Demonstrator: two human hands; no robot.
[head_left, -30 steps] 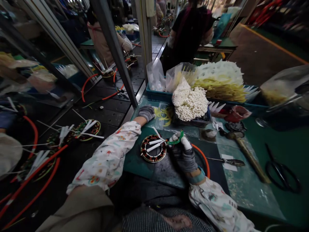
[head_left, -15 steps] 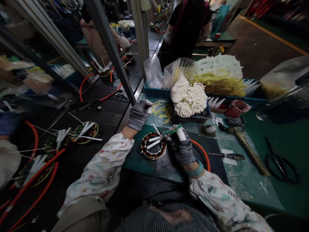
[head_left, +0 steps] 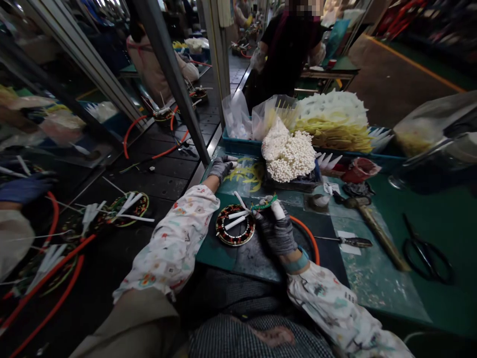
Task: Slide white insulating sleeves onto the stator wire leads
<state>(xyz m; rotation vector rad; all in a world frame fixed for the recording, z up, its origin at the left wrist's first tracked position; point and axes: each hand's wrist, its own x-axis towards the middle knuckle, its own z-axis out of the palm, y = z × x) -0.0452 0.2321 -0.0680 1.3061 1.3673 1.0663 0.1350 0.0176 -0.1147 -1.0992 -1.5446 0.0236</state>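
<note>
A round wound stator ring [head_left: 235, 231] with white sleeves sticking out lies on the green bench in front of me. My right hand [head_left: 276, 226], in a grey glove with white-taped fingers, pinches green wires [head_left: 265, 203] at the ring's right edge. My left hand [head_left: 222, 168], also gloved, reaches forward to a clear bag of yellow strips [head_left: 246, 173] and its fingers are curled on the strips. An orange cable [head_left: 307, 233] curves behind my right wrist.
A blue tray [head_left: 238, 145] at the back holds bundles of white tubes [head_left: 288, 154] and yellow and white strips. A hammer [head_left: 372, 226], a small tool [head_left: 348, 241] and black scissors [head_left: 427, 256] lie right. More stators [head_left: 126, 205] ride the dark conveyor left. A person stands beyond.
My left hand lifted off the bag, then stretched forward again onto the yellow strips. My right hand has kept its pinch on the green wires at the stator.
</note>
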